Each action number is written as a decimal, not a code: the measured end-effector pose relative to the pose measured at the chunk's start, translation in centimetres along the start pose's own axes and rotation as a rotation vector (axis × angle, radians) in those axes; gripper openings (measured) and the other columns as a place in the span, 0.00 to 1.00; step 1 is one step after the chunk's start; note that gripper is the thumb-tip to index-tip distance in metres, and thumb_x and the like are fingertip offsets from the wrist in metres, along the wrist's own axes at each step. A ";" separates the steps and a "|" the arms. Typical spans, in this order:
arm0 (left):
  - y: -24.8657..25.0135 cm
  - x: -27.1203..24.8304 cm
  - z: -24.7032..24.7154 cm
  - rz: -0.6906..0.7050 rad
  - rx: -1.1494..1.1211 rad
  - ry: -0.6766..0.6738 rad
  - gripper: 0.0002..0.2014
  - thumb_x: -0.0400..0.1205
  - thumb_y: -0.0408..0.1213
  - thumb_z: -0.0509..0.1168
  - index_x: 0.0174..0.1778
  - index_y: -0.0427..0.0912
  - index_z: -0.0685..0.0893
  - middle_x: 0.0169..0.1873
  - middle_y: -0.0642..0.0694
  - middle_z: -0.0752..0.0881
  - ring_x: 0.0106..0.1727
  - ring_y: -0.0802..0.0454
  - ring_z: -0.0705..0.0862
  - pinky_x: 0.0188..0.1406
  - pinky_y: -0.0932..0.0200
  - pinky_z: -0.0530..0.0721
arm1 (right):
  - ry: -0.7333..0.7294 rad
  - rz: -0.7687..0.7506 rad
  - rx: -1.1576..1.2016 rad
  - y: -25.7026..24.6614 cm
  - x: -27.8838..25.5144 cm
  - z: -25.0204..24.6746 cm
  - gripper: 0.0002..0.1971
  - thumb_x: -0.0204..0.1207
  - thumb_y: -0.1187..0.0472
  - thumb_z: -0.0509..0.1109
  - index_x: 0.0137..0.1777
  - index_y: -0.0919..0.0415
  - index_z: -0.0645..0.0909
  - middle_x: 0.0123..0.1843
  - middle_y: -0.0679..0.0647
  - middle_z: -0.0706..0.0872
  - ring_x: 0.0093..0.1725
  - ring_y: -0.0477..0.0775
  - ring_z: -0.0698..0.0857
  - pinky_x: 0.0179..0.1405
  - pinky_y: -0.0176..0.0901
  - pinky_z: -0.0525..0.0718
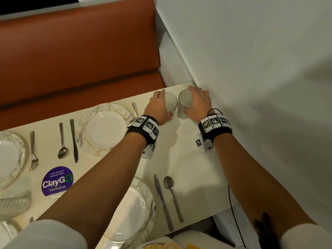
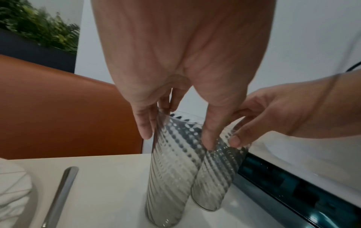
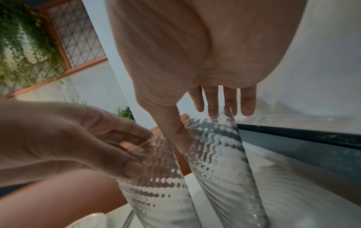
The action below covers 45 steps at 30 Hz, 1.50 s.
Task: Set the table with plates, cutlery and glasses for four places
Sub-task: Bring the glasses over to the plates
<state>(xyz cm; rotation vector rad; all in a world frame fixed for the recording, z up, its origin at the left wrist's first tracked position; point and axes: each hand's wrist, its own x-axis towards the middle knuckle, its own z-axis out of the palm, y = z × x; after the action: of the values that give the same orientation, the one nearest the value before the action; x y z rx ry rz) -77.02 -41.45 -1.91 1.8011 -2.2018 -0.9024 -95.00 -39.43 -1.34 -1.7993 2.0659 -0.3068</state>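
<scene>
Two clear ribbed glasses stand side by side at the table's far right corner, close to the wall. My left hand point(image 1: 158, 106) grips the left glass point(image 1: 170, 105) near its rim, fingers on one side and thumb on the other point(image 2: 171, 162). My right hand point(image 1: 199, 101) holds the right glass point(image 1: 185, 103) the same way, thumb on its near side point(image 3: 218, 162). Both bases appear to touch the tabletop. A white gold-patterned plate point(image 1: 106, 130) lies left of the glasses, and another plate point(image 1: 133, 209) lies under my left forearm.
A fork point(image 1: 33, 151), spoon point(image 1: 62, 141) and knife point(image 1: 74, 141) lie left of the far plate. A knife point(image 1: 161, 198) and spoon point(image 1: 172, 194) lie by the near plate. A third plate point(image 1: 10, 155) sits far left, beside a purple sticker point(image 1: 57, 181). An orange bench point(image 1: 80, 60) runs behind and a white wall point(image 1: 251, 69) stands on the right.
</scene>
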 end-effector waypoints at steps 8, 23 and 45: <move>-2.8 -3.1 -3.0 -0.072 -0.083 0.108 0.50 0.76 0.46 0.80 0.89 0.39 0.60 0.82 0.37 0.65 0.82 0.37 0.70 0.82 0.40 0.73 | -0.046 0.023 0.001 -2.3 -0.9 0.3 0.48 0.68 0.46 0.80 0.84 0.61 0.61 0.79 0.62 0.69 0.77 0.68 0.67 0.75 0.63 0.72; -15.8 -18.7 -8.6 -0.236 -0.286 0.282 0.44 0.72 0.47 0.83 0.82 0.47 0.69 0.75 0.42 0.69 0.75 0.41 0.75 0.77 0.41 0.79 | -0.130 -0.051 -0.025 -12.9 -12.8 6.7 0.50 0.66 0.39 0.81 0.83 0.58 0.64 0.75 0.62 0.71 0.73 0.66 0.68 0.70 0.59 0.75; -23.3 -27.0 -8.2 -0.424 -0.217 0.237 0.50 0.70 0.42 0.86 0.85 0.41 0.66 0.80 0.37 0.67 0.81 0.35 0.71 0.81 0.37 0.75 | -0.150 0.066 -0.189 -16.6 -20.9 9.4 0.44 0.70 0.51 0.82 0.82 0.59 0.64 0.75 0.64 0.70 0.73 0.67 0.70 0.64 0.53 0.76</move>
<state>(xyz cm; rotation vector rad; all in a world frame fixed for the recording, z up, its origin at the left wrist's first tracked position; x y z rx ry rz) -46.45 -21.30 -1.14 2.1712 -1.5464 -0.9002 -73.89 -20.60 -0.11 -1.7941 2.1008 0.0427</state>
